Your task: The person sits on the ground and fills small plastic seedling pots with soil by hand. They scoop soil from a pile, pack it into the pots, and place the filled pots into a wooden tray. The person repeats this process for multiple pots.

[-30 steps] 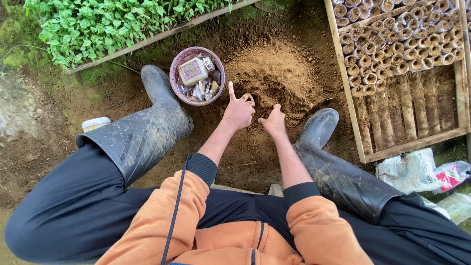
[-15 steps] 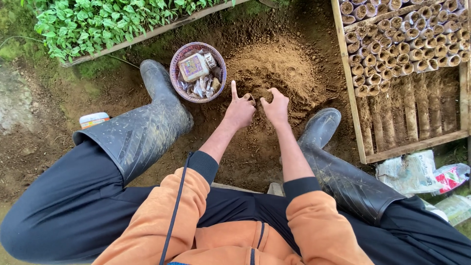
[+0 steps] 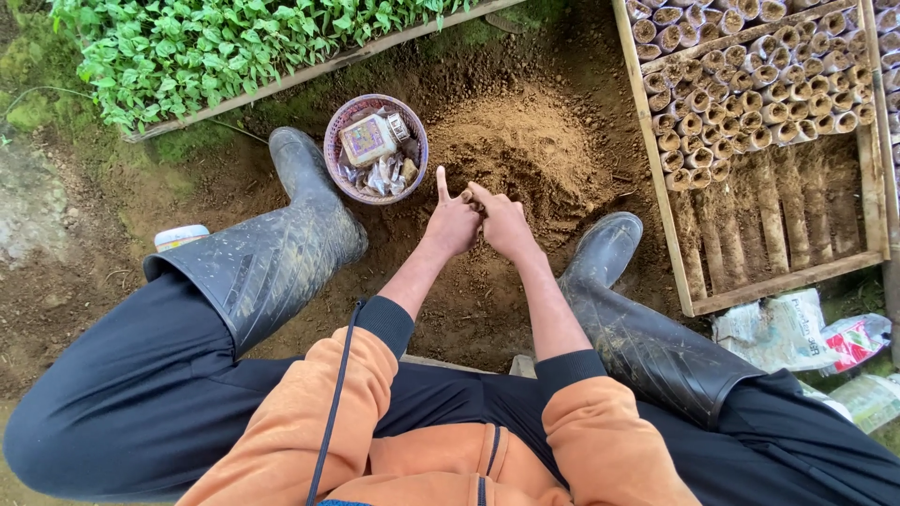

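Note:
My left hand (image 3: 450,223) and my right hand (image 3: 507,225) meet over the near edge of a mound of loose brown soil (image 3: 539,150). The left index finger sticks straight up while its other fingers curl. Both hands pinch a small brown thing (image 3: 467,197) between them; what it is cannot be made out. My rubber boots, left (image 3: 281,253) and right (image 3: 623,309), rest on the soil on either side of the hands.
A round purple basket (image 3: 330,150) with packets sits left of the mound. A wooden tray (image 3: 656,187) at the right holds several rolled soil tubes (image 3: 741,103). Green seedlings (image 3: 216,47) fill a tray at top left. Plastic bags (image 3: 797,333) lie at the right, a white container (image 3: 183,234) at the left.
My hands have drawn together from slightly apart and now touch at the fingertips. The left index finger stays raised.

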